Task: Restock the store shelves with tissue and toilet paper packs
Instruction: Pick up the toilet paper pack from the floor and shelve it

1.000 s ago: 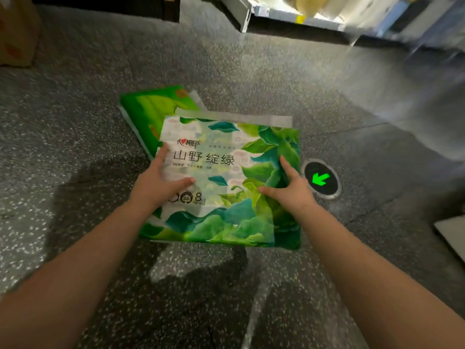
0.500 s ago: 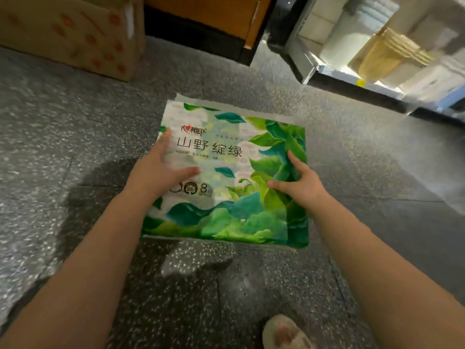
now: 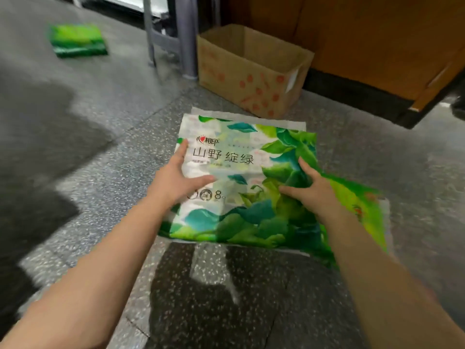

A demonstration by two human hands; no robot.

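I hold a flat tissue pack [image 3: 241, 177] with green leaf print and Chinese lettering out in front of me, above the speckled floor. My left hand [image 3: 176, 180] grips its left edge, thumb laid across the printed face. My right hand [image 3: 312, 190] grips the right side, thumb on top among the leaves. A second green pack [image 3: 359, 210] shows under the right edge of the first; whether it lies on the floor or is carried along I cannot tell. A third green pack [image 3: 78, 41] lies on the floor far to the left.
An open cardboard box [image 3: 251, 71] with orange print stands on the floor just beyond the pack. Grey metal legs [image 3: 186, 36] rise behind it. A brown wooden counter [image 3: 364, 46] on a black base fills the upper right.
My view has swung left: the lit shelf has left the frame, and the cardboard box and counter now sit straight ahead. Both hands keep the same hold on the pack.
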